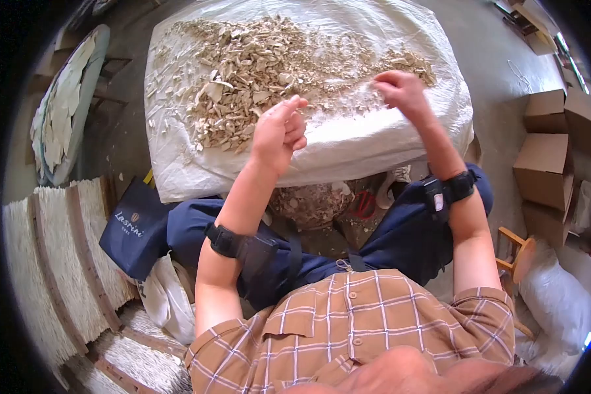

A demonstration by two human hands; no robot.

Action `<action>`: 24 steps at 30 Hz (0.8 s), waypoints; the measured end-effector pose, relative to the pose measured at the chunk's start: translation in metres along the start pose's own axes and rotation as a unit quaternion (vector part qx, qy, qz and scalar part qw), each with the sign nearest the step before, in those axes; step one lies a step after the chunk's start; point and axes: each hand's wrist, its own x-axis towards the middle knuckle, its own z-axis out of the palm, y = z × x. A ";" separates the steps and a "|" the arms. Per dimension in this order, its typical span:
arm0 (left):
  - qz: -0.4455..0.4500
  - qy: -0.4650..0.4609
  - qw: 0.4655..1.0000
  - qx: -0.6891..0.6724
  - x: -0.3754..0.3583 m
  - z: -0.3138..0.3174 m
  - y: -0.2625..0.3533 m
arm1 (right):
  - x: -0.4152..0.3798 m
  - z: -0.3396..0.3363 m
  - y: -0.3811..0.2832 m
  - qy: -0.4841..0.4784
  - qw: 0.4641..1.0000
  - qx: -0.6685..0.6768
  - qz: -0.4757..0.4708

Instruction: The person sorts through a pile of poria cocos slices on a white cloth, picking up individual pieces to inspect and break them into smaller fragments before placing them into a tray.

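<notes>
A broad heap of cream and tan flaky chips [243, 62] lies on a white sheet-covered table [368, 141] in front of me. Over the near edge of the heap is my left hand [279, 133], its fingers curled in and the thumb and index finger together. My right hand [402, 95], a little smeared by motion, hangs above the right part of the sheet with its fingertips pinched. Whatever either hand holds is too small or hidden to make out. Near the right hand lies a smaller pile of finer bits [407, 62].
Under the table's near edge sits a container of similar pieces [315, 202]. To my left are a tray of pale sheets [65, 108], a navy bag [138, 226] and ridged white stacks [56, 262]. Cardboard boxes [544, 157], a wooden stool [524, 259] and a white sack [558, 295] stand right.
</notes>
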 end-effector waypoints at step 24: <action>0.117 -0.083 0.961 -0.235 -0.022 -0.036 0.055 | 0.026 0.058 -0.003 0.106 0.910 -0.382 -0.125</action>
